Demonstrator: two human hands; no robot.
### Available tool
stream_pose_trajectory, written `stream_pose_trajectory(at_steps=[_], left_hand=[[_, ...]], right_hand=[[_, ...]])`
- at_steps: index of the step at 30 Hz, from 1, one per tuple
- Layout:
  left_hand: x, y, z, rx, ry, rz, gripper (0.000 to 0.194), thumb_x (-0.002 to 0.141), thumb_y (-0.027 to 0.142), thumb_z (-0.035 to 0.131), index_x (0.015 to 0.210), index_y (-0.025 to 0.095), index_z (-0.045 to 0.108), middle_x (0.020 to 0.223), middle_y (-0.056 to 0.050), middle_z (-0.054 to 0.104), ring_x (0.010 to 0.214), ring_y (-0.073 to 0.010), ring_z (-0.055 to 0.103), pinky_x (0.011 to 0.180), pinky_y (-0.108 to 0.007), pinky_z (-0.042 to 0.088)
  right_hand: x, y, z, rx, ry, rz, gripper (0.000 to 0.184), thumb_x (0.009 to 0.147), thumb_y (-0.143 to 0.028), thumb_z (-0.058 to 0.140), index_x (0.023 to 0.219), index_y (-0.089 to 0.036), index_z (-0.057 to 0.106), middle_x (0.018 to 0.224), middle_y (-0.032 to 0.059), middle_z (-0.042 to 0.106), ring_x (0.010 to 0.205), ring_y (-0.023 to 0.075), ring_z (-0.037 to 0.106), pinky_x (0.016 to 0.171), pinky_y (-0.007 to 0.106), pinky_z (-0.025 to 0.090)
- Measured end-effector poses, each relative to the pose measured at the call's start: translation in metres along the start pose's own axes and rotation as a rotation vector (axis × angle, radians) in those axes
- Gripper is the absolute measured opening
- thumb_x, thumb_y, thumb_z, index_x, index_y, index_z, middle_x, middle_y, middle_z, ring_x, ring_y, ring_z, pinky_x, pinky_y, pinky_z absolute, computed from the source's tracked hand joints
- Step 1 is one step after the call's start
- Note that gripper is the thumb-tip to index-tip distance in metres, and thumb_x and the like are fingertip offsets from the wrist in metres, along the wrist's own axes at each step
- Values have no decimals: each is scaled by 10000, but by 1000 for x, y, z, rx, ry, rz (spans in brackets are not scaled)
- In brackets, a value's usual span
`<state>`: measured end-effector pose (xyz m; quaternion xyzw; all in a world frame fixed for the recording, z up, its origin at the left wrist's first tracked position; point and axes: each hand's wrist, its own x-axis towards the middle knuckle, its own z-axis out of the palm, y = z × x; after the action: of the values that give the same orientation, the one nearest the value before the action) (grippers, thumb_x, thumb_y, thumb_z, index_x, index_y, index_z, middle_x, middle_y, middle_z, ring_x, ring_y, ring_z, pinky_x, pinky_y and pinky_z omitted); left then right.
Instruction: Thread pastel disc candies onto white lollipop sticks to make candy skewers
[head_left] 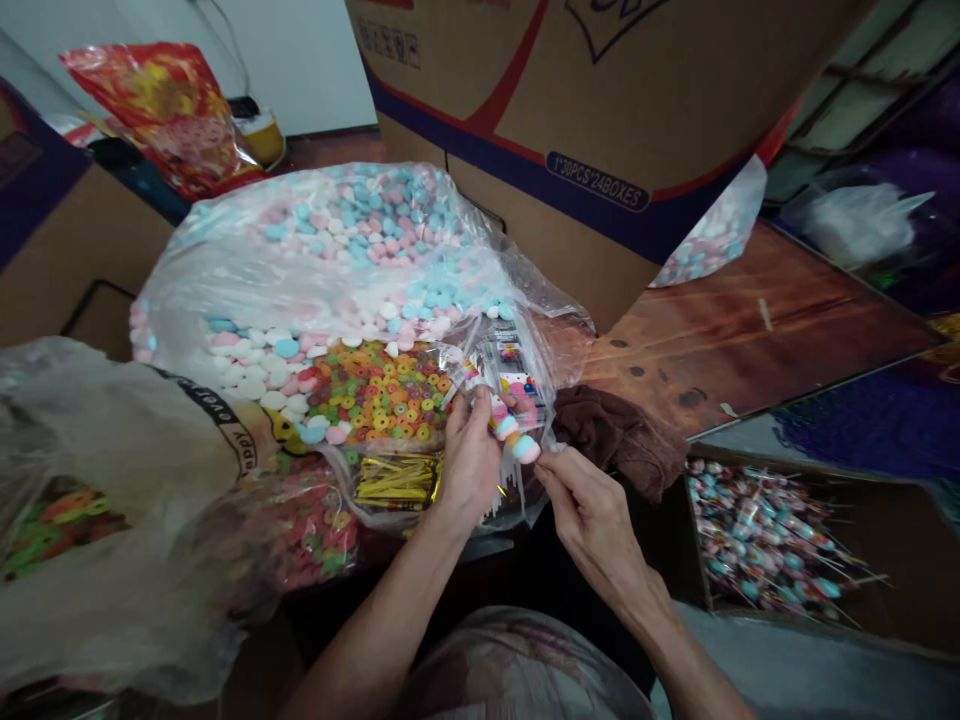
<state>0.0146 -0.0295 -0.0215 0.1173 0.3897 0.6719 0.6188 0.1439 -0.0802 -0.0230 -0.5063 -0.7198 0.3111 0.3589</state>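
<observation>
My left hand point(471, 455) is closed around a candy skewer point(514, 433) of pastel marshmallows with coloured rings between them. The skewer slants down to the right, in what looks like a clear wrapper. At its lower end my right hand point(589, 500) pinches thin clear material, perhaps the wrapper's edge; a stick there cannot be made out. Left of my hands lie ring gummies point(379, 390) in several colours and a bundle of gold twist ties point(397, 480). Behind them a big clear bag point(300, 270) holds pink, blue and white marshmallows. Printed clear wrappers point(517, 375) lie just beyond my left hand.
A box of finished candy skewers point(772, 540) stands at right, beside a brown cloth point(619, 435). Large cardboard boxes point(525, 170) rise behind the table point(720, 340). A red candy bag point(161, 115) stands back left; a cloudy plastic bag point(112, 560) fills the near left.
</observation>
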Motion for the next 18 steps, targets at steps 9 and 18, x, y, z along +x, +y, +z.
stream_pose_trajectory(at_steps=[9, 18], left_hand=[[0, -2, -1, 10, -56, -64, 347, 805, 494, 697, 775, 156, 625, 756, -28, 665, 726, -134, 660, 661, -240, 514], [1, 4, -7, 8, -86, -184, 371, 843, 526, 637, 794, 160, 662, 776, -50, 694, 760, -157, 674, 633, -240, 512]], right_hand=[[3, 1, -4, 266, -54, 266, 237, 932, -344, 543, 806, -180, 658, 600, -18, 524, 550, 115, 453, 511, 222, 350], [10, -6, 5, 1108, -231, 743, 270, 787, -390, 736, 760, -149, 617, 459, -84, 454, 337, 6, 179, 357, 176, 105]])
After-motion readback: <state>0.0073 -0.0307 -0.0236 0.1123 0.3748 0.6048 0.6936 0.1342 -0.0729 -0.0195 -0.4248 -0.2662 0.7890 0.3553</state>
